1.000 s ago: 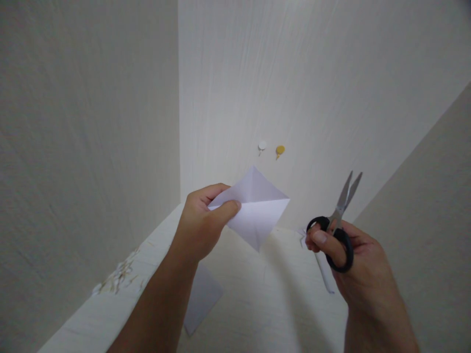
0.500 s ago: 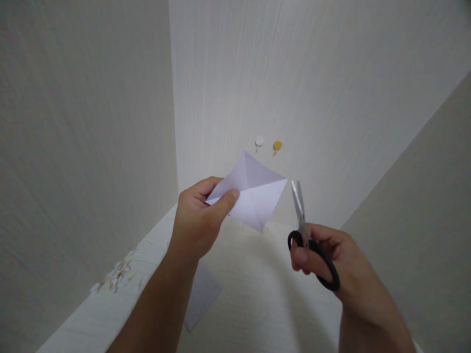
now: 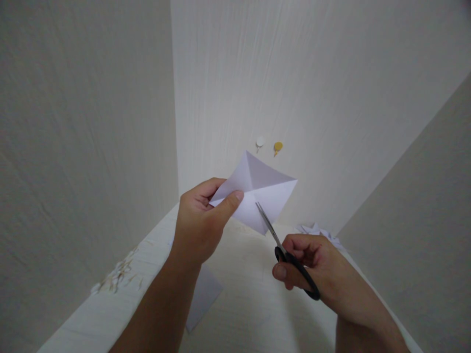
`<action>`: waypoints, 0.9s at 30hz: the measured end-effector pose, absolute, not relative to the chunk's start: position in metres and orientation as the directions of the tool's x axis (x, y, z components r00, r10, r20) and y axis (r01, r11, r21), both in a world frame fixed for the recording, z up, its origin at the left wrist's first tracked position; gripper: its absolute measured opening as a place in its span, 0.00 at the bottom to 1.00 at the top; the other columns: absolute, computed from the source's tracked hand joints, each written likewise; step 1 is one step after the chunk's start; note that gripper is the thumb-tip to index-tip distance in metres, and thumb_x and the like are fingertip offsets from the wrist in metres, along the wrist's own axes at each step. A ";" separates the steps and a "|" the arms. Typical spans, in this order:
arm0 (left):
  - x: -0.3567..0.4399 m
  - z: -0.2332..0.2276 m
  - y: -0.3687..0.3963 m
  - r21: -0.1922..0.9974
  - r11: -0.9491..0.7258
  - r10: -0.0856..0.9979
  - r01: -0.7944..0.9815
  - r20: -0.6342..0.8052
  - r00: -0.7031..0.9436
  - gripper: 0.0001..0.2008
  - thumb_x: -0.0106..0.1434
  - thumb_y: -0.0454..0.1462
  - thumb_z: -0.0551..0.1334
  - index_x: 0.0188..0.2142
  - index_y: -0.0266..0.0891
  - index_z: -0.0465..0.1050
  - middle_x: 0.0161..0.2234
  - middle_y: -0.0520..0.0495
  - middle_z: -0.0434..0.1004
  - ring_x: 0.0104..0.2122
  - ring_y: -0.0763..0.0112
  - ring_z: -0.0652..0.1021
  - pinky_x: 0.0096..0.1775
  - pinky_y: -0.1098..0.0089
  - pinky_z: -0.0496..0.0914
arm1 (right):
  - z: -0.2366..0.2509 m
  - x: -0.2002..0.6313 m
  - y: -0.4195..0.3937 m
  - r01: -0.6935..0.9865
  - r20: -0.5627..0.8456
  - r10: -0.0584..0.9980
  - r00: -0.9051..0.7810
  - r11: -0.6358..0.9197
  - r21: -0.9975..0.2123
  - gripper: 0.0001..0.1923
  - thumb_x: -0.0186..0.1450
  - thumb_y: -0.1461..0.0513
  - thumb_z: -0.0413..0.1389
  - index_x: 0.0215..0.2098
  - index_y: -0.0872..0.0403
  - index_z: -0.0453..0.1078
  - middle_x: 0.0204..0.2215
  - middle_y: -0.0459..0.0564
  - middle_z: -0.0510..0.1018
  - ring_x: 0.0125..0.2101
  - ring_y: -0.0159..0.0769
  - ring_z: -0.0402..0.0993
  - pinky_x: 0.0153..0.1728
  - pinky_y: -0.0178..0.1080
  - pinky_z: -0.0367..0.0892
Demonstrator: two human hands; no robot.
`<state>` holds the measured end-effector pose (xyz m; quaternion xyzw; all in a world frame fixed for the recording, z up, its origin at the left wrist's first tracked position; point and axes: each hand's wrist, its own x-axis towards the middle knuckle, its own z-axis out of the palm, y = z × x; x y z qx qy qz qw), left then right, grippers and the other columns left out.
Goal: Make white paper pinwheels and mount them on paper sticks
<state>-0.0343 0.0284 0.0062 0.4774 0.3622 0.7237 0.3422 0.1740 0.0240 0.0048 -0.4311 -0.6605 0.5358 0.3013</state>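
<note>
The left hand (image 3: 200, 220) is gripping a creased square of white paper (image 3: 270, 193) by its left corner, raised above the desk (image 3: 250, 294); the thumb is lying across the front, while the sheet is hiding the fingers behind it. The right hand (image 3: 311, 260) is grasping a pair of scissors (image 3: 274, 234) by the black handles, and its thumb and fingers are partly covering the loops. The blades are pointing far and left, overlapping the lower part of the paper in this view; whether they are touching it cannot be told. Their tips are standing slightly apart.

Both forearms are running out of view at the near edge. The left forearm is covering part of a second sheet (image 3: 203, 296), which is lying on the desk below the raised paper. The right hand is partly blocking a heap of white paper pieces (image 3: 320, 231) at the far right. At the left, small pale and tan bits (image 3: 117, 275) are lying beside the left wall (image 3: 88, 122), too blurred to identify. On the far wall (image 3: 294, 73), a white hook (image 3: 260, 141) and a yellow hook (image 3: 278, 146) are hanging side by side, just beyond the paper's top corner.
</note>
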 end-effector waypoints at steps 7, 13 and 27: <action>-0.032 0.006 0.028 0.846 -0.512 0.837 -0.151 0.451 -0.310 0.06 0.57 0.38 0.72 0.33 0.39 0.82 0.25 0.52 0.79 0.22 0.73 0.74 0.23 0.75 0.68 | 0.002 0.177 0.025 0.242 -0.046 0.898 -0.437 0.068 -0.968 0.22 0.47 0.53 0.76 0.20 0.55 0.69 0.15 0.42 0.72 0.18 0.26 0.60 0.19 0.30 0.54; -0.033 0.004 0.028 0.836 -0.529 0.823 -0.145 0.464 -0.329 0.06 0.57 0.38 0.72 0.33 0.39 0.82 0.25 0.52 0.79 0.22 0.74 0.73 0.24 0.75 0.68 | 0.000 0.177 0.027 0.247 -0.043 0.892 -0.450 0.078 -0.966 0.22 0.49 0.52 0.75 0.21 0.55 0.69 0.16 0.43 0.72 0.18 0.26 0.60 0.20 0.30 0.54; -0.031 0.004 0.028 0.838 -0.517 0.834 -0.174 0.448 -0.321 0.07 0.57 0.40 0.73 0.33 0.39 0.82 0.25 0.52 0.79 0.22 0.74 0.74 0.24 0.75 0.68 | -0.001 0.175 0.029 0.264 -0.015 0.891 -0.453 0.118 -0.957 0.21 0.52 0.52 0.72 0.20 0.54 0.68 0.15 0.42 0.70 0.18 0.26 0.59 0.20 0.31 0.54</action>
